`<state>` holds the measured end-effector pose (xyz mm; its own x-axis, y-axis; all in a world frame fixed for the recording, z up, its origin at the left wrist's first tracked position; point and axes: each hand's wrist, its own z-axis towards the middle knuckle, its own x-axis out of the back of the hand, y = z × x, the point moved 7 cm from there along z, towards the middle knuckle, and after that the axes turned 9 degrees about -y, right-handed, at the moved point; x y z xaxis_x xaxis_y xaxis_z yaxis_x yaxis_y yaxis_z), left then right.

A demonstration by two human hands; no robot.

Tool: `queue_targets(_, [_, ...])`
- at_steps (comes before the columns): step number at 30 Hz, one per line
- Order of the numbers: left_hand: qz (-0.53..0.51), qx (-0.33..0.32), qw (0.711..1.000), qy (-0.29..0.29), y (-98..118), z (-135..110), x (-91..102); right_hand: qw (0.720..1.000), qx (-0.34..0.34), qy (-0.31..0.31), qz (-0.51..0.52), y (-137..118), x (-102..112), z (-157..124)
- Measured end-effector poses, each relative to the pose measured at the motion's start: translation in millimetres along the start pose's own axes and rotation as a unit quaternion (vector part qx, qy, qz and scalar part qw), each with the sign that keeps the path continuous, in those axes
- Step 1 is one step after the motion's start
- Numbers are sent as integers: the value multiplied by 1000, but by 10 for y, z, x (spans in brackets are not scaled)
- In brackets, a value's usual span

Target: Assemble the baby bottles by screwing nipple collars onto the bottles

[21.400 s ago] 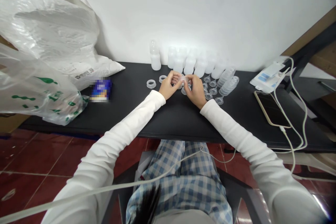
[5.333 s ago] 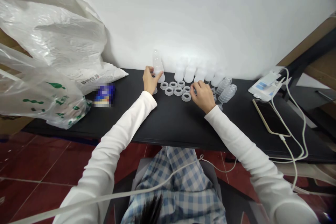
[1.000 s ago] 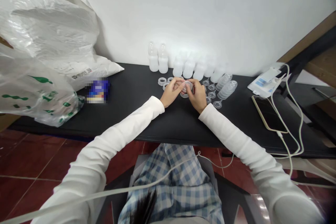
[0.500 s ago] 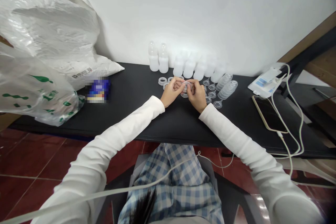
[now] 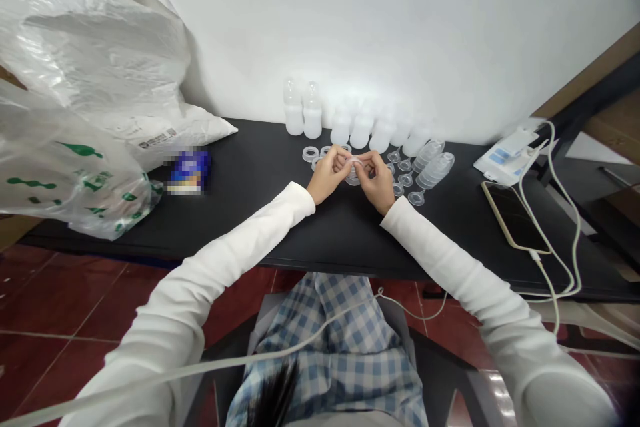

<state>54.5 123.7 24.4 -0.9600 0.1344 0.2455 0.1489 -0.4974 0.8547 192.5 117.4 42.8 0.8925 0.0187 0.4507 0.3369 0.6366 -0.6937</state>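
Note:
Fingertips of my left hand [image 5: 328, 175] and my right hand [image 5: 374, 180] meet in front of me, both closed on a small translucent bottle collar ring [image 5: 355, 161]. Fingers cover most of it, so I cannot tell whether a teat sits inside. Just below lies another clear ring [image 5: 353, 177] on the black table. To the left of my hands lie several loose collar rings [image 5: 311, 154]. Close to the right are several clear silicone teats [image 5: 405, 180]. Behind my hands several uncapped white baby bottles [image 5: 361, 128] stand by the wall.
Two capped bottles [image 5: 313, 110] stand at the back left. Stacked clear caps [image 5: 435, 171] lie right of the teats. Plastic bags [image 5: 95, 60] and a blurred blue packet [image 5: 189, 172] occupy the left. A phone [image 5: 515, 217] with a white cable [image 5: 573, 227] lies right.
The ring between my fingers has tilted, now showing edge-on rather than its round face. My hands stay in nearly the same place.

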Motion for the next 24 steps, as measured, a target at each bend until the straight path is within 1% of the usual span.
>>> queue_targets(6, [-1, 0, 1000, -4, 15, -1, -15, 1000, 0, 4, -3, -15, -1, -11])
queue_targets(10, [-31, 19, 999, -15, 0, -3, -42, 999, 0, 14, -42, -12, -2, -26])
queue_targets(15, [-61, 20, 998, -4, -23, -6, -45, 995, 9, 30, -97, -11, 17, -29])
queue_targets(20, [-38, 20, 999, 7, -44, -9, -34, 994, 9, 21, -109, -2, 11, -24])
queue_targets(24, [-7, 9, 1000, 13, 11, -17, -23, 994, 20, 16, -108, -1, -9, -28])
